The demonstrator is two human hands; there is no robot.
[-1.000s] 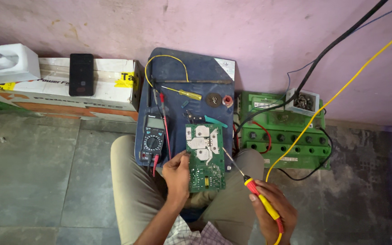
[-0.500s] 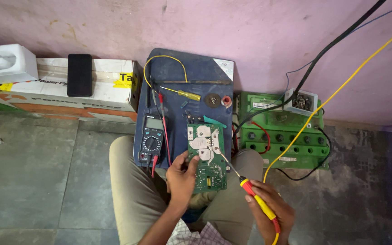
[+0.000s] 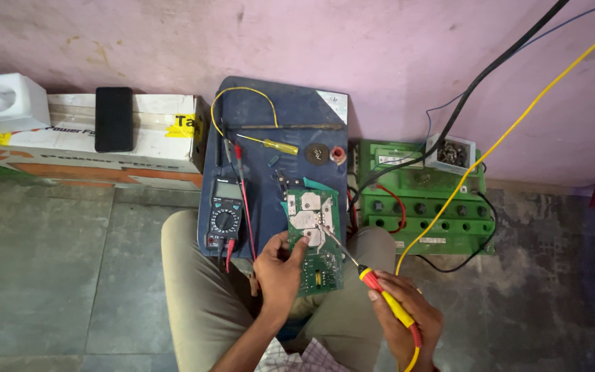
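Since the earlier frame the green circuit board [image 3: 313, 238] has been shifted slightly and the iron's tip has been brought onto its upper half, while the left hand [image 3: 278, 269] has been moved up along the board's left edge. The board is held tilted over the person's lap, its upper end resting against the dark blue case [image 3: 277, 138] that stands at the pink wall; the left fingers [image 3: 296, 249] are closed on the board's left edge, thumb on its face. The soldering iron [image 3: 373, 286], red and yellow in the handle, is gripped in the right hand [image 3: 408, 320], the fingers wrapped fully round it, and its thin tip is set on the silvery pads near the board's middle. A joint is judged to be being heated or reworked; for the next move the tip would need to be kept steady on one pad and the board held still. A black multimeter [image 3: 225, 217] with red leads is laid on the case just left of the board, a yellow-handled screwdriver [image 3: 273, 145] above it. A green battery [image 3: 421, 207] stands to the right, a yellow cable [image 3: 518, 124] running across it, and a black phone [image 3: 113, 118] is laid on a white carton [image 3: 153, 138] to the left.
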